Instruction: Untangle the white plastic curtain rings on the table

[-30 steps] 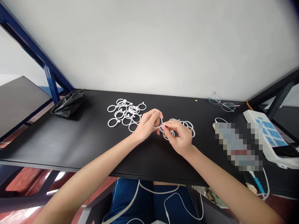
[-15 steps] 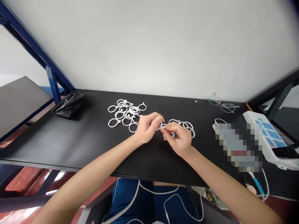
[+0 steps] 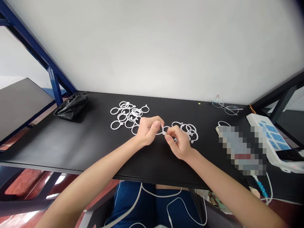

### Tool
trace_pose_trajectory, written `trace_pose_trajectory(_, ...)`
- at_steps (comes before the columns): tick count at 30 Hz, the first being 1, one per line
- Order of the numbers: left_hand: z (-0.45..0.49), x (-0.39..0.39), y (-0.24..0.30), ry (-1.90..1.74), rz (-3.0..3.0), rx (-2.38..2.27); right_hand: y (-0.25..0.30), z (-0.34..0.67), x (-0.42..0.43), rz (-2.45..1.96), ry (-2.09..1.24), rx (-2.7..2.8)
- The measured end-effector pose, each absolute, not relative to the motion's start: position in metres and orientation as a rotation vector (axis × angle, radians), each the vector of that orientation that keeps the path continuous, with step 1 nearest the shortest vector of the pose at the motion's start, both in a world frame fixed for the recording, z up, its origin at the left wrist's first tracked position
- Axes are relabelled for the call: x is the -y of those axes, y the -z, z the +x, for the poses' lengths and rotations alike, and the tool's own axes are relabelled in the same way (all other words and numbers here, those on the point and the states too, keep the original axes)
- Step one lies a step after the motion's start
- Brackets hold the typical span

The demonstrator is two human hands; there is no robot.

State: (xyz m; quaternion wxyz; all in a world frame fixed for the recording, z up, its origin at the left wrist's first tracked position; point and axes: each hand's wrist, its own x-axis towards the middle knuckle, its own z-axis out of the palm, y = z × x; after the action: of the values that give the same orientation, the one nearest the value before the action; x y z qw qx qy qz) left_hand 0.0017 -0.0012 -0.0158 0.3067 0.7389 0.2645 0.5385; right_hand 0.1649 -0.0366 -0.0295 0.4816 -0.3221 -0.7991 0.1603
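Note:
Over the black table, my left hand (image 3: 150, 130) is closed, thumb and fingers pinching a white curtain ring (image 3: 158, 133) that it partly hides. Just to its right, my right hand (image 3: 179, 141) pinches another white curtain ring (image 3: 167, 127) at its small knob. The two rings meet between my fingertips; whether they are linked I cannot tell. Behind and beside my right hand lies a small group of white rings (image 3: 195, 136). A larger loose heap of similar rings (image 3: 122, 117), each with a little eyelet, spreads to the left of my left hand.
On the black table (image 3: 71, 142) lie a crumpled black plastic bag (image 3: 72, 106) at the left and eyeglasses (image 3: 231, 110) at the back right. A blurred-out phone (image 3: 239, 150) and a white power strip (image 3: 270, 139) with cables are at the right. A wall stands behind.
My right hand has shifted slightly, and its fingertips have drawn a little away from my left hand, showing more of the rings between them. The heap has not changed.

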Motion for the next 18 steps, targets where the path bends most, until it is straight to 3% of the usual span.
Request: trace_pose_trajectory(18,0.0014,0.0003,0.0153,-1.334,1.863,-0.74,0.0311,0.1628,0.0368,-0.848,-0.337,2.04)
